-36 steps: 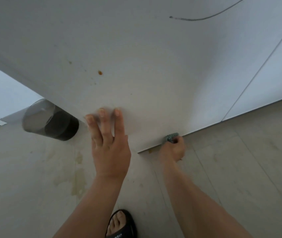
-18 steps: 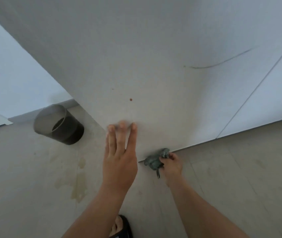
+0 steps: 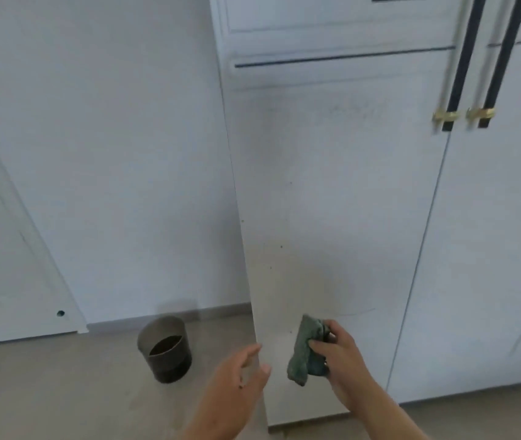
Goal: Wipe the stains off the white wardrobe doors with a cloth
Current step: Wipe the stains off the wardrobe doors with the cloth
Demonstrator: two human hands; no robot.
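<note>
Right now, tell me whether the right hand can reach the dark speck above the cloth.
Probably yes: the right hand holds the cloth low before the door, and only bare panel lies between it and the speck above.

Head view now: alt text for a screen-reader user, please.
A right hand grips a green cloth at the lower part of a white wardrobe door flecked with small dark spots; the relaxed left hand is at the door's left edge. A dark bin stands on the floor to the left.
</note>
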